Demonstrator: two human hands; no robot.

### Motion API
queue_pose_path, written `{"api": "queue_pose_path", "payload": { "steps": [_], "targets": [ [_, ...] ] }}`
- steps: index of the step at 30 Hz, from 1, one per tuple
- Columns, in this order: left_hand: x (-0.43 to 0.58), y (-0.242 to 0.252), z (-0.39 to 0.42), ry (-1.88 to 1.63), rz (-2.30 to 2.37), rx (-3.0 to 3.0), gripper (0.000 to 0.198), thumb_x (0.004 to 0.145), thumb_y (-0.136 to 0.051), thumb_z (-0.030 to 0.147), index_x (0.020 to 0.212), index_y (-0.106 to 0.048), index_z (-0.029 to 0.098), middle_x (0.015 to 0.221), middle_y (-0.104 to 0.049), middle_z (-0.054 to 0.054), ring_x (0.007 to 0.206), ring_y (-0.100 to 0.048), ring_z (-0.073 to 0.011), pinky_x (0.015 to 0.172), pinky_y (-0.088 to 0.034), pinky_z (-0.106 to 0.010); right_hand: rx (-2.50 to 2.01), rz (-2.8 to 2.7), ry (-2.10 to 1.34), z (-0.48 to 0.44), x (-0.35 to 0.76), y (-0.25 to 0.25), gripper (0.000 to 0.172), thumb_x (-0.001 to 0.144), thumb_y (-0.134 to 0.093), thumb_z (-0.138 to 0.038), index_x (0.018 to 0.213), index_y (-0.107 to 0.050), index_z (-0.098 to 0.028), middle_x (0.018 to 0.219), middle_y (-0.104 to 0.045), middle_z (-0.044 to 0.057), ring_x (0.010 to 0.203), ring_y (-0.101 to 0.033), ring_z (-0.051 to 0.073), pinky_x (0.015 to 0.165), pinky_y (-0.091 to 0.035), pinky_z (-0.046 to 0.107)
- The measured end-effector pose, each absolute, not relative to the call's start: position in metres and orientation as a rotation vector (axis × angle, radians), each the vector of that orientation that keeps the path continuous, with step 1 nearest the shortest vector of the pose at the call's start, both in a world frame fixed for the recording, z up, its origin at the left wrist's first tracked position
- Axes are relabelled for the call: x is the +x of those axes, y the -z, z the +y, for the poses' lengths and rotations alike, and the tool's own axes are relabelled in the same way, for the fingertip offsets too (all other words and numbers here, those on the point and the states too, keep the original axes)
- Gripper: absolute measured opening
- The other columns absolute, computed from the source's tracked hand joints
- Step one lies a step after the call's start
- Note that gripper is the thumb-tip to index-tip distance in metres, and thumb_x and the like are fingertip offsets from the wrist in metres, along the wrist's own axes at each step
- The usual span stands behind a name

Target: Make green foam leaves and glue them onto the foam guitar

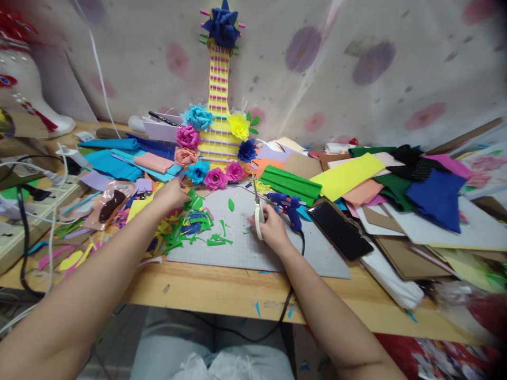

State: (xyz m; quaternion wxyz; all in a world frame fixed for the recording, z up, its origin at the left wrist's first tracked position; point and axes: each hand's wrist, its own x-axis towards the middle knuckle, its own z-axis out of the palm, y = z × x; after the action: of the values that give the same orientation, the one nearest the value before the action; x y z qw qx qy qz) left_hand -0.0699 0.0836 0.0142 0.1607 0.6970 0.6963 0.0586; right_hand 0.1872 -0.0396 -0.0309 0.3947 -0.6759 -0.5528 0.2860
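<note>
My right hand [271,227] is closed round the white-handled scissors [257,214], their blades pointing up and away from me over the grey cutting mat [253,253]. At the mat's left side, my left hand [171,196] has its fingers curled together at a piece of green paper [193,199]; its fingertips are partly hidden. Just below it lies a heap of green paper scraps [198,219], mixed with blue and yellow bits. One cut green leaf [231,205] rests alone on the mat, between my hands.
A yellow paper guitar [218,100] trimmed with paper flowers leans on the back wall. Right of the scissors are a blue glue gun [291,207], a black phone [339,230] and folded green crepe paper [292,182]. A power strip [39,211] with cables stands at left.
</note>
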Motion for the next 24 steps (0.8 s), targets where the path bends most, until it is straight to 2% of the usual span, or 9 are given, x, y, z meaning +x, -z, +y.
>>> {"api": "queue_pose_path", "payload": {
  "steps": [5, 12, 15, 19, 24],
  "targets": [
    [-0.086, -0.016, 0.087, -0.467, 1.857, 1.809, 0.021, 0.054, -0.067, 0.032, 0.069, -0.061, 0.018, 0.068, -0.064, -0.001, 0.072, -0.061, -0.0198, 0.064, -0.045, -0.026, -1.703, -1.391, -0.751, -0.039, 0.187, 0.032, 0.024, 0.064, -0.060, -0.038, 0.075, -0.046, -0.022, 0.071, -0.060, -0.001, 0.065, -0.055, 0.015, 0.061, -0.043, 0.027],
    [-0.075, -0.037, 0.068, -0.929, 1.521, 1.326, 0.029, 0.046, -0.075, 0.026, 0.064, -0.054, 0.016, 0.061, -0.056, 0.003, 0.063, -0.059, -0.0127, 0.065, -0.050, -0.027, -1.620, -1.307, -0.841, -0.036, 0.184, 0.036, 0.029, 0.061, -0.065, -0.040, 0.076, -0.049, -0.021, 0.071, -0.060, -0.001, 0.063, -0.055, 0.013, 0.058, -0.043, 0.026],
    [-0.053, -0.038, 0.054, -0.882, 1.320, 1.300, 0.033, 0.046, -0.077, 0.027, 0.070, -0.056, 0.015, 0.066, -0.058, 0.002, 0.065, -0.060, -0.0119, 0.068, -0.051, -0.030, -1.472, -1.194, -0.994, -0.036, 0.175, 0.029, 0.034, 0.059, -0.069, -0.041, 0.076, -0.048, -0.020, 0.073, -0.061, -0.001, 0.059, -0.054, 0.012, 0.054, -0.043, 0.024],
    [-0.011, -0.029, 0.024, -0.757, 1.152, 1.264, 0.037, 0.048, -0.078, 0.023, 0.077, -0.056, 0.015, 0.064, -0.056, 0.003, 0.059, -0.058, -0.0112, 0.056, -0.051, -0.028, -1.291, -1.042, -1.179, -0.036, 0.164, 0.016, 0.042, 0.052, -0.073, -0.042, 0.075, -0.046, -0.020, 0.079, -0.062, 0.001, 0.061, -0.055, 0.011, 0.049, -0.043, 0.022],
    [0.022, -0.016, 0.001, -0.659, 1.105, 1.146, 0.035, 0.052, -0.075, 0.014, 0.078, -0.052, 0.014, 0.058, -0.054, 0.005, 0.053, -0.056, -0.0098, 0.051, -0.049, -0.025, -1.278, -0.951, -1.207, -0.038, 0.166, 0.014, 0.044, 0.047, -0.076, -0.039, 0.075, -0.048, -0.020, 0.072, -0.057, -0.004, 0.055, -0.051, 0.008, 0.046, -0.043, 0.020]
  ]
}}
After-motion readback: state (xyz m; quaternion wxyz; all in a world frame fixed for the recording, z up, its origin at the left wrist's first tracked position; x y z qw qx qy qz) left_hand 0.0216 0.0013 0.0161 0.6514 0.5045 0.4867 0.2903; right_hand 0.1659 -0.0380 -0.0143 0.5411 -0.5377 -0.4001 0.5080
